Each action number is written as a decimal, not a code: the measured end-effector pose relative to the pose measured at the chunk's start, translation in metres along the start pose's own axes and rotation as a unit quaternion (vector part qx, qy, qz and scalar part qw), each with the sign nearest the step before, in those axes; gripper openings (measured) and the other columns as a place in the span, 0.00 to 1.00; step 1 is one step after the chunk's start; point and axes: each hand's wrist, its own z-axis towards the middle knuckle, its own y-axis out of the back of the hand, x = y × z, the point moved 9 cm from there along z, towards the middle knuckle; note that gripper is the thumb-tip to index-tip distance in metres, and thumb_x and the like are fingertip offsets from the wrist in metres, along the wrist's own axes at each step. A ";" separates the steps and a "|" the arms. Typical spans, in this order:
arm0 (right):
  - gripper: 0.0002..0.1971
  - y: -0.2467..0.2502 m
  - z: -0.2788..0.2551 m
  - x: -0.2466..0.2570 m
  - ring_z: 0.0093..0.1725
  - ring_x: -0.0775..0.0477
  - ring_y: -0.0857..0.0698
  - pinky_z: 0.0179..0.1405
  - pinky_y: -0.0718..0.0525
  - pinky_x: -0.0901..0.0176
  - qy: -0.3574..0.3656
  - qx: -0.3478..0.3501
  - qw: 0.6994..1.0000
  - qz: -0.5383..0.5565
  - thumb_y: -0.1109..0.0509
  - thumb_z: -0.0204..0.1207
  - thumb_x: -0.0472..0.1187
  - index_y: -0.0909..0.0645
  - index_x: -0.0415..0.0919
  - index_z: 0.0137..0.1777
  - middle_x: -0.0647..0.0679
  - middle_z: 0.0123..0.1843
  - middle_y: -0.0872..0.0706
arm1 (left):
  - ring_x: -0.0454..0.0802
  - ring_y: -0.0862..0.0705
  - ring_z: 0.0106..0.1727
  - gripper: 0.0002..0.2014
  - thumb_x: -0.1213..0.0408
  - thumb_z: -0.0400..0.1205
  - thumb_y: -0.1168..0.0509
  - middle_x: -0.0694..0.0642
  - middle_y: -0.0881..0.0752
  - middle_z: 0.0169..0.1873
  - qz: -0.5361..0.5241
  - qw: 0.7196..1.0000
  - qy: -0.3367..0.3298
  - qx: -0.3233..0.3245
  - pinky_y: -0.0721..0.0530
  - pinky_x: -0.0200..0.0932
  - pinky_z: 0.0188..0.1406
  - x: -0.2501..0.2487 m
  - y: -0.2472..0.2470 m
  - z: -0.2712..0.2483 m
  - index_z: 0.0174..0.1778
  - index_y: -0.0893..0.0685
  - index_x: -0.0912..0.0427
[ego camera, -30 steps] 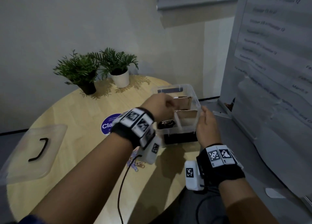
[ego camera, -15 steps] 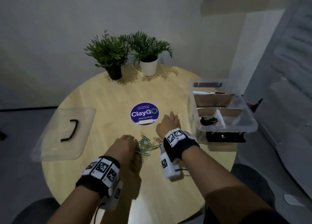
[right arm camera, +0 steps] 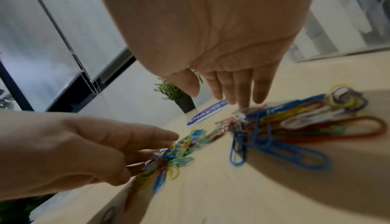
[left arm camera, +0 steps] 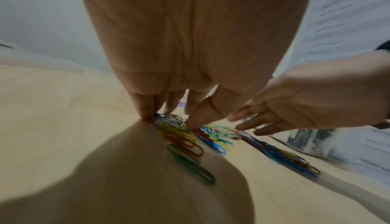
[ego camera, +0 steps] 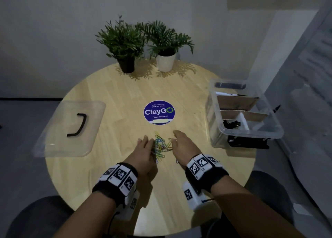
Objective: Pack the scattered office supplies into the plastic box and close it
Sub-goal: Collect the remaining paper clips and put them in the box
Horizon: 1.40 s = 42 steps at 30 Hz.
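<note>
A pile of coloured paper clips [ego camera: 161, 147] lies on the round wooden table, just below the blue sticker. My left hand [ego camera: 150, 145] stands at the pile's left side, with fingertips on the table. Its thumb and fingers [left arm camera: 147, 112] pinch a bunch of paper clips [left arm camera: 179, 134]. On the right side of the pile my right hand [ego camera: 177, 139] lies with straight fingers [right arm camera: 242, 94] that touch the paper clips [right arm camera: 295, 122]. The clear plastic box [ego camera: 215, 130] stands open at the table's right edge. It has cardboard dividers and black items inside. Its lid [ego camera: 59, 144] lies at the left.
Two potted plants [ego camera: 125, 45] [ego camera: 165, 47] stand at the far edge of the table. A round blue ClayGo sticker [ego camera: 159, 112] marks the middle. A white board with writing [left arm camera: 348, 19] leans at the right, beside the box. The lid overhangs the table's left edge.
One second ago both hands were at the box. They have since come back to the paper clip pile, and now stand on either side of it, with the left hand pinching clips.
</note>
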 end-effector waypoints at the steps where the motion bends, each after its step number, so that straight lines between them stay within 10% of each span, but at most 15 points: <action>1: 0.23 0.008 0.000 0.001 0.73 0.40 0.25 0.71 0.25 0.49 0.016 -0.027 0.999 0.009 0.47 0.85 0.43 0.36 0.40 0.78 0.43 0.80 0.32 | 0.58 0.58 0.86 0.32 0.68 0.85 0.46 0.58 0.57 0.85 -0.009 1.000 -0.010 -0.010 0.50 0.50 0.85 0.000 0.005 0.000 0.84 0.52 0.57; 8: 0.27 -0.023 -0.014 0.006 0.85 0.44 0.47 0.81 0.38 0.47 0.037 0.051 0.994 -0.086 0.49 0.84 0.37 0.46 0.39 0.83 0.43 0.86 0.47 | 0.58 0.56 0.86 0.44 0.68 0.77 0.32 0.53 0.55 0.85 0.080 0.994 -0.066 0.018 0.49 0.56 0.84 -0.024 0.010 0.012 0.85 0.52 0.56; 13: 0.22 0.011 -0.039 0.008 0.72 0.44 0.24 0.69 0.24 0.52 0.073 -0.025 0.996 -0.034 0.44 0.83 0.42 0.33 0.43 0.76 0.45 0.76 0.27 | 0.54 0.55 0.86 0.36 0.71 0.81 0.40 0.53 0.52 0.85 0.061 0.993 -0.097 -0.013 0.50 0.48 0.85 -0.027 0.006 -0.009 0.84 0.47 0.57; 21: 0.43 -0.028 -0.044 -0.018 0.84 0.33 0.64 0.83 0.57 0.41 -0.079 0.045 0.987 -0.132 0.44 0.80 0.59 0.61 0.37 0.84 0.36 0.85 0.65 | 0.60 0.62 0.85 0.43 0.62 0.78 0.38 0.57 0.60 0.85 0.018 0.997 0.062 -0.038 0.52 0.52 0.84 0.014 -0.012 -0.046 0.84 0.58 0.59; 29: 0.67 -0.011 -0.048 -0.018 0.78 0.37 0.42 0.78 0.35 0.44 -0.061 0.035 0.988 -0.141 0.21 0.53 0.68 0.60 0.45 0.84 0.41 0.78 0.46 | 0.57 0.42 0.79 0.64 0.51 0.63 0.21 0.43 0.55 0.83 0.118 0.992 -0.011 -0.029 0.27 0.58 0.73 0.013 0.007 -0.025 0.82 0.64 0.44; 36: 0.32 -0.018 -0.023 0.004 0.62 0.37 0.23 0.64 0.21 0.49 -0.027 0.014 0.998 -0.055 0.17 0.62 0.49 0.27 0.50 0.64 0.43 0.62 0.31 | 0.56 0.28 0.66 0.35 0.58 0.75 0.30 0.51 0.31 0.69 0.223 0.969 -0.103 0.000 0.19 0.50 0.61 -0.021 0.017 0.000 0.78 0.35 0.44; 42: 0.14 -0.021 -0.026 0.013 0.57 0.38 0.20 0.57 0.18 0.51 0.020 -0.018 0.995 -0.097 0.29 0.74 0.34 0.21 0.44 0.59 0.42 0.61 0.28 | 0.59 0.19 0.60 0.16 0.62 0.82 0.39 0.58 0.23 0.58 0.261 0.960 -0.087 -0.047 0.20 0.50 0.50 -0.034 0.017 -0.004 0.66 0.23 0.57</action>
